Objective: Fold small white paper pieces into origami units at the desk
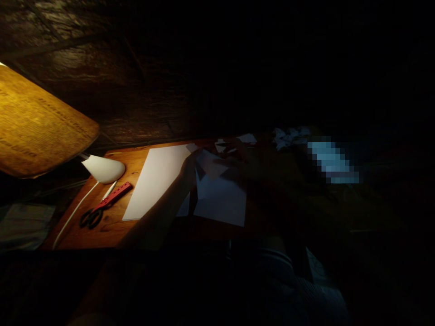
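A small piece of folded paper (214, 168) is up above two white sheets, between my two hands. At its left edge, my left hand (190, 166) closes on it, with the fingers partly in shadow. My right hand (246, 158) is at its right side, dim and blurred, with fingers stretched out and apart over the paper's edge. Whether they touch it is hard to make out. Below lie a white sheet (156, 174) in lamplight and another sheet (224, 203) in shade, on a wooden table (76, 233).
At the left are scissors (91, 218), a red perforated strip (117, 195), and a white lamp base (107, 169) with its cord and yellow shade (41, 127). Paper scraps (246, 138) and crumpled paper (290, 136) lie at the back. A blurred-out bright rectangle (333, 159) is at the right.
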{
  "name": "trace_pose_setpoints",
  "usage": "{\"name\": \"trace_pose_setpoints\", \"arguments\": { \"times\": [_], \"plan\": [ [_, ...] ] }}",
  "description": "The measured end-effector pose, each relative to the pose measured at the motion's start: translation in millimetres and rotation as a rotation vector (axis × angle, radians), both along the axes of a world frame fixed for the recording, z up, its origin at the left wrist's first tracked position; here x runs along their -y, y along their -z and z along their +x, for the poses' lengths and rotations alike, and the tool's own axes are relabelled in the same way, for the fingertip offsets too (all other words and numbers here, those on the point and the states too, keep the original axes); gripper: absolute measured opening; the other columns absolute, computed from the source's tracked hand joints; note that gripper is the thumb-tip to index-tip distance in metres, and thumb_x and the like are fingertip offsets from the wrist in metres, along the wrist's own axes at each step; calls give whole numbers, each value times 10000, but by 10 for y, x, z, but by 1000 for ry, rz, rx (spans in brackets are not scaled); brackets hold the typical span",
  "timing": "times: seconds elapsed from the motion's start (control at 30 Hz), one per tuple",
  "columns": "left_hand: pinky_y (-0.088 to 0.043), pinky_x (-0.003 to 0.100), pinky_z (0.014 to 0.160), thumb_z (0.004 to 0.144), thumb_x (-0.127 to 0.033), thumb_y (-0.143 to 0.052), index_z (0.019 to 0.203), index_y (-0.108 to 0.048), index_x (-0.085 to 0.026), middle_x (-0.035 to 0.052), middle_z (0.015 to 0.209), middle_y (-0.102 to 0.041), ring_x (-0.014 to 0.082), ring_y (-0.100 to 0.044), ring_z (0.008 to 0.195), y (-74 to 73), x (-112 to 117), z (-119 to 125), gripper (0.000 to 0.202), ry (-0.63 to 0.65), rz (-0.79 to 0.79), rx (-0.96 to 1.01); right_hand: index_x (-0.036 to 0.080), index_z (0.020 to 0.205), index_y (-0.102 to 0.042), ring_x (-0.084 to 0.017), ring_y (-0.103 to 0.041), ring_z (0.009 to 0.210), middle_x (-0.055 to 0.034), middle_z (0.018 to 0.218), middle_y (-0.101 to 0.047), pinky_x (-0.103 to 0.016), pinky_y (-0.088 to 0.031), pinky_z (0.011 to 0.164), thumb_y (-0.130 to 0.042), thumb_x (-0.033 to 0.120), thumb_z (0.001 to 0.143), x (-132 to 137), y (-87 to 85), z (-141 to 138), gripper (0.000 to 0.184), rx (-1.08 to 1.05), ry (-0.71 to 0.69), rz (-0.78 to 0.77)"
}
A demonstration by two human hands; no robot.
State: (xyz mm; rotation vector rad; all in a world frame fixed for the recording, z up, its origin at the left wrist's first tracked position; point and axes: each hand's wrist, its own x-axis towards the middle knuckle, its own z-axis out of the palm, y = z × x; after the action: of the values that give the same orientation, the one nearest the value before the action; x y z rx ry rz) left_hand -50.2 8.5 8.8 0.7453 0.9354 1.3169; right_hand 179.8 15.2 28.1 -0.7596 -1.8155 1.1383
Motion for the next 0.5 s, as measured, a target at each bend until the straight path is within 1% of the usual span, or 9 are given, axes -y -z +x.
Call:
{"name": "trace_pose_setpoints", "arguments": {
  "times": [0.1, 0.17, 0.27, 0.33, 0.37, 0.4, 0.43, 0.47, 0.5],
  "plan": [
    [-647, 454, 958, 909, -385, -725, 960, -751, -207, 67, 876, -799, 309, -792, 1009, -36, 34, 56, 187, -46, -61, 54, 262, 1371, -623, -286, -755, 1023, -111, 1188, -782, -400, -637, 805, -857, 583, 836, 3, 25, -46, 667, 26, -6, -178],
    [-648, 449, 933, 902, -380, -733, 996, -757, -211, 67, 906, -810, 312, -788, 1010, -57, 54, 98, 195, -38, -37, 56, 250, 1276, -648, -255, -750, 949, -99, 1156, -786, -346, -617, 718, -905, 519, 789, 13, 30, -84, 613, 43, -29, -226],
    [-633, 452, 963, 850, -355, -766, 1038, -748, -212, 68, 971, -818, 322, -778, 1058, -92, 81, 145, 237, -23, 45, 57, 233, 1164, -670, -180, -707, 802, -72, 1112, -781, -281, -567, 633, -880, 450, 804, 1, 29, -107, 470, 13, -30, -289],
    [-621, 442, 983, 832, -354, -775, 1041, -736, -208, 68, 997, -816, 312, -775, 1057, -117, 93, 154, 258, -19, 103, 68, 227, 1084, -688, -133, -635, 675, -29, 964, -758, -243, -506, 562, -843, 467, 831, -36, 34, -82, 381, -18, 11, -355],
    [-622, 436, 968, 836, -368, -772, 1039, -734, -204, 71, 993, -814, 305, -777, 1029, -126, 96, 151, 264, -11, 125, 73, 225, 1043, -698, -119, -596, 625, -7, 871, -725, -230, -470, 530, -822, 495, 850, -62, 42, -58, 354, -25, 35, -381],
    [-626, 430, 938, 846, -387, -767, 1035, -734, -201, 74, 974, -812, 298, -779, 987, -129, 97, 145, 267, -1, 139, 75, 224, 1004, -704, -111, -548, 572, 14, 773, -674, -221, -423, 491, -792, 540, 875, -90, 53, -28, 352, -29, 67, -396],
    [-627, 421, 893, 857, -407, -763, 1023, -736, -198, 75, 937, -806, 290, -777, 930, -126, 93, 135, 268, 5, 145, 74, 223, 985, -713, -113, -537, 559, 21, 731, -644, -222, -410, 483, -773, 564, 896, -120, 68, 4, 358, -22, 85, -389],
    [-625, 413, 844, 864, -425, -765, 997, -738, -196, 74, 881, -795, 283, -770, 868, -116, 87, 124, 266, 9, 141, 66, 217, 963, -720, -120, -551, 572, 13, 733, -648, -230, -423, 495, -760, 570, 917, -149, 85, 35, 359, -5, 101, -343],
    [-617, 400, 809, 863, -427, -774, 972, -739, -198, 67, 839, -784, 271, -759, 818, -100, 77, 113, 257, 1, 128, 47, 211, 949, -728, -138, -586, 608, -8, 762, -678, -246, -460, 520, -739, 571, 946, -177, 106, 62, 360, 22, 116, -273]
  ]
}}
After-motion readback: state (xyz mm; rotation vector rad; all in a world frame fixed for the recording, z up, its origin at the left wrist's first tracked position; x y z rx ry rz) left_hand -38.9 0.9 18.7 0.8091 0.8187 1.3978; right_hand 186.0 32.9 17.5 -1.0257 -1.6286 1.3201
